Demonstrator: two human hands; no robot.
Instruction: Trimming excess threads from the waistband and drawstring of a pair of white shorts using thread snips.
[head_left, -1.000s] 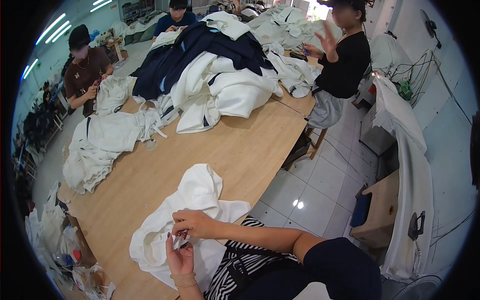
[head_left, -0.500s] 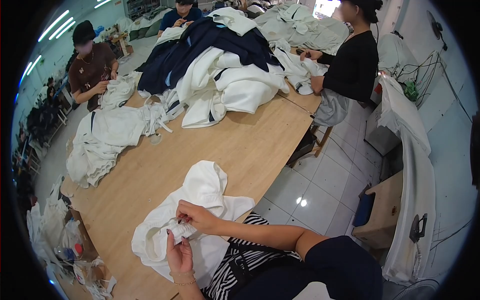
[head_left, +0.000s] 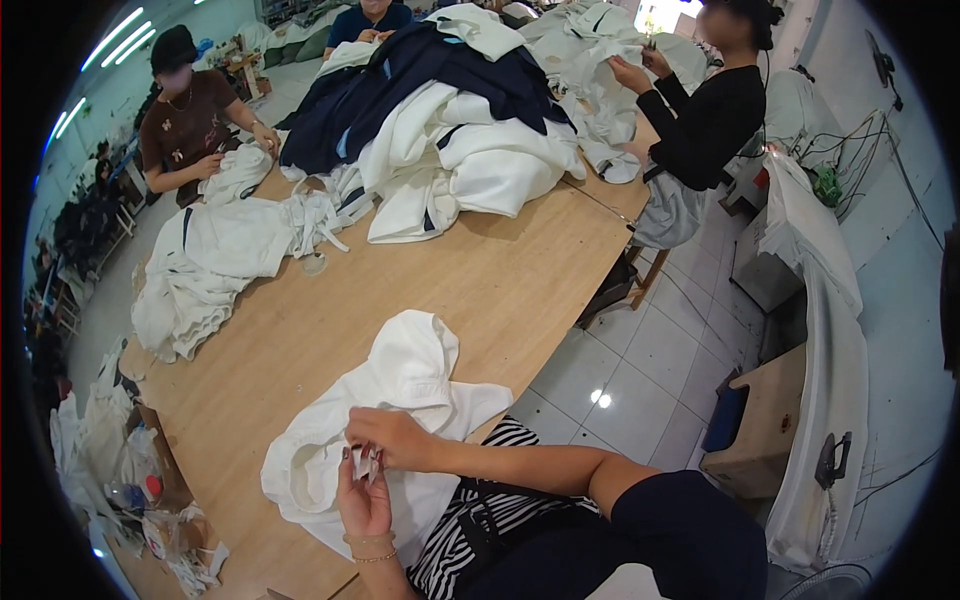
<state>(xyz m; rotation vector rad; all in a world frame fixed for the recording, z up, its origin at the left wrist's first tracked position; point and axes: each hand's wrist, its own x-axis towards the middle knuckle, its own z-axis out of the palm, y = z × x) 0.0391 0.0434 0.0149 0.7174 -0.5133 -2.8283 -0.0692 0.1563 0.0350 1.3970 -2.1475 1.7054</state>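
A white garment point(head_left: 410, 355) lies bunched on the wooden table's near edge, its round ribbed opening facing up at the left. My left hand point(head_left: 366, 508), palm up with a bracelet at the wrist, pinches a small fold of the white cloth between thumb and fingers. Against those fingertips, my right hand point(head_left: 395, 438) is closed over the same fold from above. Whether it also holds a small tool is hidden by the fingers.
A big heap of white and navy garments point(head_left: 455, 85) covers the table's far side. Stacked white garments point(head_left: 230, 245) lie at the left. Three people work around the table. An open carton point(head_left: 165, 465) stands below the left edge; tiled floor point(head_left: 590, 370) shows at right.
My hands have drawn closer together over the fold, which now shows less between them. The person at right has raised both hands; the person at left has reached across a garment.
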